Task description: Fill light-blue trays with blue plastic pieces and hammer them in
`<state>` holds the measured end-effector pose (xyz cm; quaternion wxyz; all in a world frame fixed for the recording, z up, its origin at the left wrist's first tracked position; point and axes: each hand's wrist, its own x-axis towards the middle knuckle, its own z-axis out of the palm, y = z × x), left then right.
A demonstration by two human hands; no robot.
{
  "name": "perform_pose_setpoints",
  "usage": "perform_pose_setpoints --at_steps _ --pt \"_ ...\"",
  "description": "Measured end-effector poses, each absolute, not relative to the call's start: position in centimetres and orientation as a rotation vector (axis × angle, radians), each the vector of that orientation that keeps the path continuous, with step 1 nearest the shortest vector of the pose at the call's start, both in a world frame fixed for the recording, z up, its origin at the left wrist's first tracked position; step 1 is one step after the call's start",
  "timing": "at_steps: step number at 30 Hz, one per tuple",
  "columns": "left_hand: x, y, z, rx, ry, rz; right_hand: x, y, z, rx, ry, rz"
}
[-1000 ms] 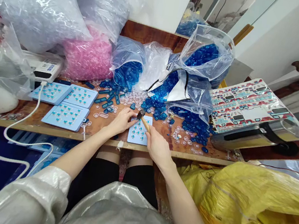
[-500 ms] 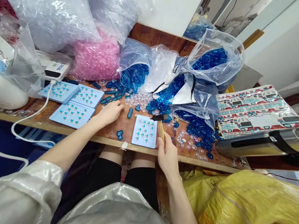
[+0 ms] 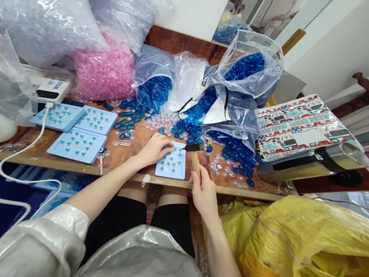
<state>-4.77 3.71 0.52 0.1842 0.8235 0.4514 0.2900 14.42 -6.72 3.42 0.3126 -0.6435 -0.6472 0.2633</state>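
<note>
My right hand (image 3: pixel 203 184) is wrapped round the wooden handle of a small hammer (image 3: pixel 196 160), whose dark head hangs by the right edge of a light-blue tray (image 3: pixel 172 170). Small teal pieces are set in rows in that tray. My left hand (image 3: pixel 154 148) reaches over the tray's upper left corner, its fingertips together there; whatever they pinch is too small to make out. Three similar light-blue trays (image 3: pixel 74 144) lie to the left, near my left forearm. Loose blue pieces (image 3: pixel 186 128) and clear pink rings (image 3: pixel 159 121) are spread behind the tray.
Open bags of blue pieces (image 3: pixel 155 90) and a pink-filled bag (image 3: pixel 106 69) line the back. A steel flask (image 3: pixel 312 164) lies at right beside a printed sheet (image 3: pixel 304 126). A white cable (image 3: pixel 43 129) hangs over the table edge (image 3: pixel 123 175). Yellow sacks (image 3: pixel 279 245) stand below right.
My left hand has moved right, from the loose blue pieces to the tray's upper left corner. The hammer stays in my right hand. The view has shifted slightly right.
</note>
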Motion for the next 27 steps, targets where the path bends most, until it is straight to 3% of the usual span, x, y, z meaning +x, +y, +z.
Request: perform_pose_setpoints --at_steps 8,22,27 --pt "-5.2 3.7 -0.4 2.384 1.16 0.961 14.0 -6.7 2.9 -1.682 -1.746 0.713" --pt "-5.1 4.8 -0.2 2.311 1.254 0.778 12.5 -4.6 4.3 -1.798 -1.956 0.525" --pt "-5.5 4.7 0.1 2.28 1.208 0.776 13.2 -5.1 4.3 -1.718 -1.796 0.531"
